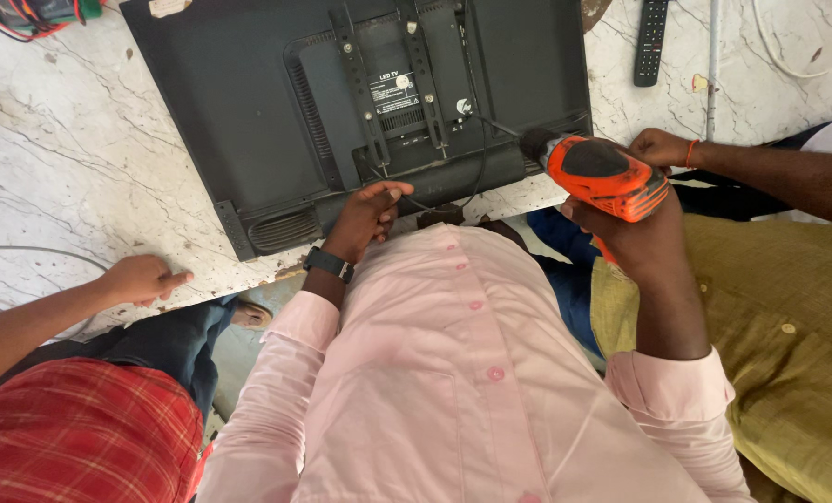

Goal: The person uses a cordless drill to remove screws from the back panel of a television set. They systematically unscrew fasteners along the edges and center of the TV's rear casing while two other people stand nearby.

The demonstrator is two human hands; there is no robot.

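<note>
Gripping an orange cordless drill (pixel 605 175), the right hand (pixel 632 237) has its fingers wrapped tight about the handle, with the drill's black nose pointing at the lower right edge of a flat black television (pixel 248 121). The television lies face down on a white marble bench (pixel 71 168), its back panel up, with two black mounting rails (pixel 360 88) running across the middle and a thin black cable (pixel 481 158) trailing over the lower edge. The left hand (pixel 367 216), a dark watch (pixel 328 264) at the wrist, rests on the television's bottom edge, fingers curled loosely and holding nothing that can be made out. A co-worker's hand (pixel 141 278) lies flat on the bench at left, above a red checked garment (pixel 81 433). Another person's hand (pixel 660 147), with an orange thread at the wrist, sits just beyond the drill. A black remote control (pixel 651 42) lies well apart at the upper right.
</note>
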